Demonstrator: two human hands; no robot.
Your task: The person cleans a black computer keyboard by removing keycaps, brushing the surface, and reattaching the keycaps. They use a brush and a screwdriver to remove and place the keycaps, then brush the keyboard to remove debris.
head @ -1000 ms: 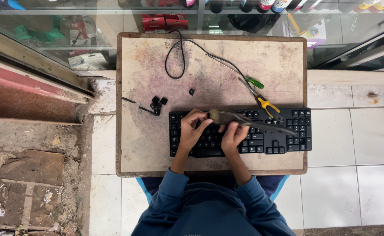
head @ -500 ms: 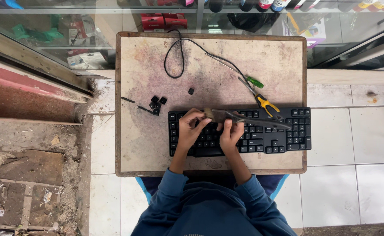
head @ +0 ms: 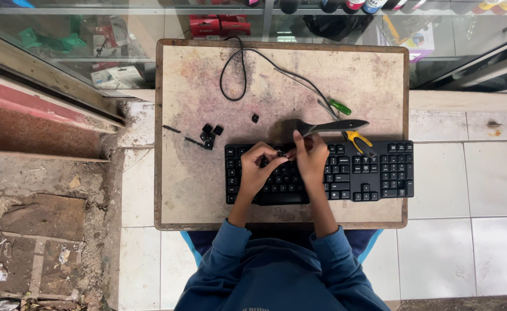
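Both hands have drawn closer over the black keyboard [head: 319, 173] on the surface [head: 207, 190]: left hand [head: 257, 171] and right hand [head: 311, 156] now meet, fingers pinching something small and dark, likely a keycap. Loose keycaps [head: 210, 135] lie just left. Red boxes [head: 219, 24] sit behind glass.

matt black plastic keyboard [head: 345, 173], worn stained tabletop [head: 207, 173]

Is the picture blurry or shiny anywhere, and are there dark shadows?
Head view: soft, even daylight, so the hands cast only faint shadows on the black keyboard. The board and the floor tiles look sharp. The glass case at the top shows pale reflections. Straight edges bend slightly near the corners.
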